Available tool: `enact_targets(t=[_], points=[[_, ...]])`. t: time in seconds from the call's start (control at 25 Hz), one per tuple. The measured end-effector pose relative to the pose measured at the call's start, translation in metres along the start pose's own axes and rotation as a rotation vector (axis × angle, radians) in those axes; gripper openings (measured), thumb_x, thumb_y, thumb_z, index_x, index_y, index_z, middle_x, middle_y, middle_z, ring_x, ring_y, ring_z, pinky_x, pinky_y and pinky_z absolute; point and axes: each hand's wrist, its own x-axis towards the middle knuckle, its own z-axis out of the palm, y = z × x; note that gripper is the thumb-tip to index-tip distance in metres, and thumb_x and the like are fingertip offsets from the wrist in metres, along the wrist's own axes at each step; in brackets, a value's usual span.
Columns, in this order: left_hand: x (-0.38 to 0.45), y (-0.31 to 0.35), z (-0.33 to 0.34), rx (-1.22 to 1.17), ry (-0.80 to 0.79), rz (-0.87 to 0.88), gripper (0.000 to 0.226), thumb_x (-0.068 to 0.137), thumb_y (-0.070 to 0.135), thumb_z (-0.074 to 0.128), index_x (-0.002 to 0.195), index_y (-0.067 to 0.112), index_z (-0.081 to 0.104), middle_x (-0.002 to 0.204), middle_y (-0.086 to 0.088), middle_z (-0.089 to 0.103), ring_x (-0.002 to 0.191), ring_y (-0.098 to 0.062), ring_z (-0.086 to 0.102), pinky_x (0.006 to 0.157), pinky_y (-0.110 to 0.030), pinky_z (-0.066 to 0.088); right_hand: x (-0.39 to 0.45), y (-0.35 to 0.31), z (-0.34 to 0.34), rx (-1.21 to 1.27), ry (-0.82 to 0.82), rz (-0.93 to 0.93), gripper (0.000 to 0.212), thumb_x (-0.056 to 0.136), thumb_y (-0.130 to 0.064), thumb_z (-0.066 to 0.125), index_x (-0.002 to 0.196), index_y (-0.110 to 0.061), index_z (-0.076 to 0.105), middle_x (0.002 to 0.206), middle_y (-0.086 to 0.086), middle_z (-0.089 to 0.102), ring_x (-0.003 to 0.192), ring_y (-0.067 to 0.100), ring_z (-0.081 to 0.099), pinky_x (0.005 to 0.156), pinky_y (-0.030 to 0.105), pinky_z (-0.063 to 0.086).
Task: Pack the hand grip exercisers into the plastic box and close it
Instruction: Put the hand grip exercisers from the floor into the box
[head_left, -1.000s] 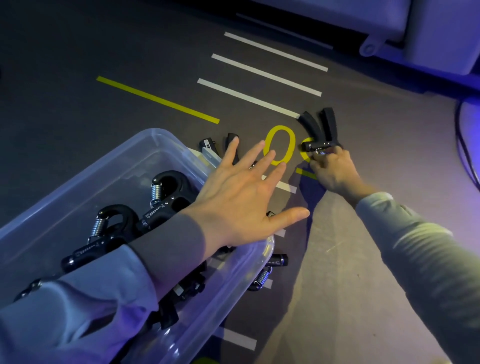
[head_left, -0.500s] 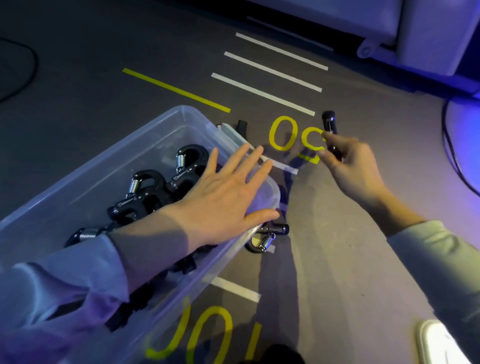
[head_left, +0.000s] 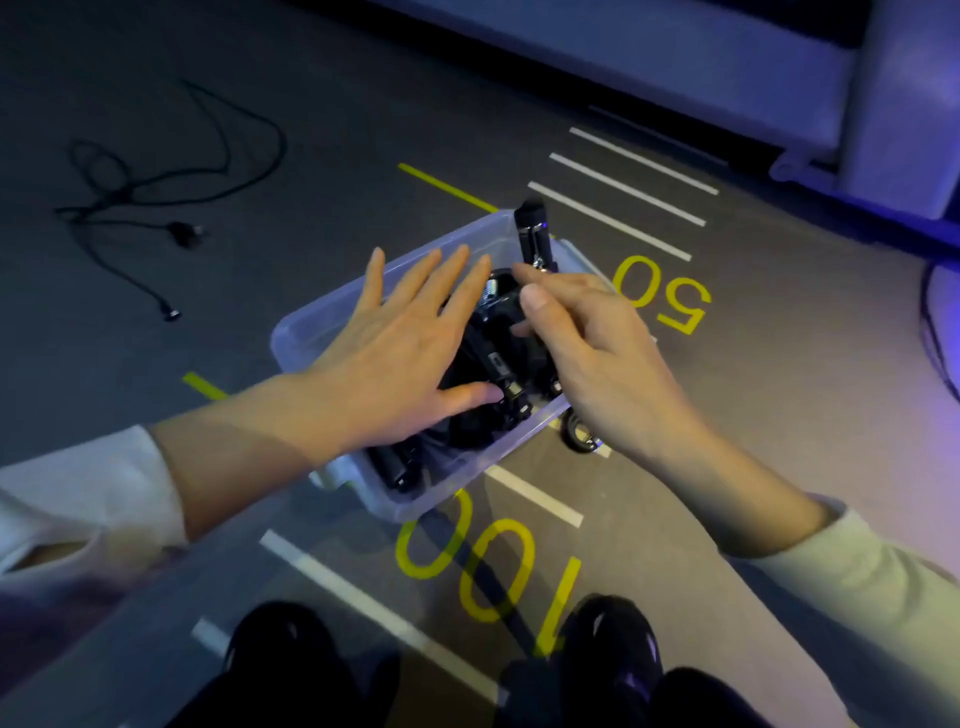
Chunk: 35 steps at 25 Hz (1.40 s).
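Note:
A clear plastic box (head_left: 332, 312) stands on the floor with several black hand grip exercisers (head_left: 478, 384) piled inside. My left hand (head_left: 400, 353) lies flat and spread over the pile, holding nothing. My right hand (head_left: 587, 343) is over the box's right side and grips a black hand grip exerciser (head_left: 531, 234) whose handle sticks up past the far rim. One more exerciser (head_left: 579, 434) lies on the floor just outside the box's right wall, partly hidden by my right wrist. I see no lid.
A black cable (head_left: 156, 208) sprawls on the floor at the far left. Yellow numbers 50 (head_left: 665, 296) and 100 (head_left: 483, 571) and white tape lines mark the grey floor. My black shoes (head_left: 291, 654) are at the bottom. A pale cabinet (head_left: 779, 78) stands at the back right.
My right hand has carried the exerciser from the floor by the 50 mark to over the box. My left hand has shifted from the box's rim to over the pile.

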Motion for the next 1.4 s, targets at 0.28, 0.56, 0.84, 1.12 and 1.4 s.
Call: enact_targets(t=[0.28, 0.56, 0.84, 1.12, 1.4], points=[[-0.035, -0.024, 0.020, -0.578, 0.035, -0.009, 0.097, 0.064, 0.066, 0.052, 0.144, 0.029, 0.012, 0.116, 0.001, 0.062, 0.108, -0.019, 0.057, 0.091, -0.039, 0.047, -0.007, -0.017, 0.069, -0.005, -0.255, 0.117, 0.069, 0.079, -0.073, 0.020, 0.094, -0.021, 0.064, 0.098, 0.012, 0.066, 0.104, 0.023, 0.059, 0.092, 0.043, 0.046], [-0.030, -0.043, 0.039, -0.843, 0.138, -0.280, 0.045, 0.082, 0.019, 0.068, 0.123, 0.022, 0.050, 0.055, 0.018, 0.061, 0.060, -0.003, 0.058, 0.070, -0.021, 0.044, 0.007, -0.010, 0.066, 0.350, -0.452, 0.281, 0.054, 0.096, -0.055, 0.021, 0.141, -0.028, 0.036, 0.132, -0.002, 0.055, 0.114, 0.007, 0.057, 0.097, 0.015, 0.044], [-0.024, -0.068, 0.043, -0.743, 0.036, -0.336, 0.017, 0.090, 0.011, 0.055, 0.099, 0.022, 0.064, 0.071, 0.011, 0.061, 0.069, -0.012, 0.061, 0.064, -0.015, 0.042, 0.022, 0.034, 0.055, -0.349, -0.367, 0.107, 0.048, 0.099, -0.041, 0.033, 0.086, -0.018, 0.072, 0.118, 0.000, 0.056, 0.112, 0.013, 0.052, 0.089, 0.019, 0.030], [-0.014, -0.089, 0.051, -0.346, 0.125, -0.324, 0.040, 0.088, 0.017, 0.058, 0.127, 0.013, 0.053, 0.129, -0.010, 0.053, 0.119, -0.030, 0.045, 0.101, -0.034, 0.031, 0.012, 0.045, 0.089, -0.459, -0.799, 0.050, 0.051, 0.096, -0.050, 0.028, 0.135, -0.024, 0.049, 0.153, 0.002, 0.030, 0.141, 0.017, 0.024, 0.113, 0.031, 0.022], [-0.029, -0.072, 0.057, 0.093, -0.248, -0.182, 0.062, 0.095, 0.048, 0.028, 0.147, 0.017, 0.013, 0.157, -0.007, 0.003, 0.143, -0.024, -0.004, 0.110, -0.053, -0.010, 0.007, 0.040, 0.099, -0.644, -0.767, -0.004, 0.060, 0.095, -0.054, 0.026, 0.144, -0.020, 0.036, 0.159, 0.000, 0.005, 0.142, 0.021, 0.014, 0.114, 0.041, 0.022]])
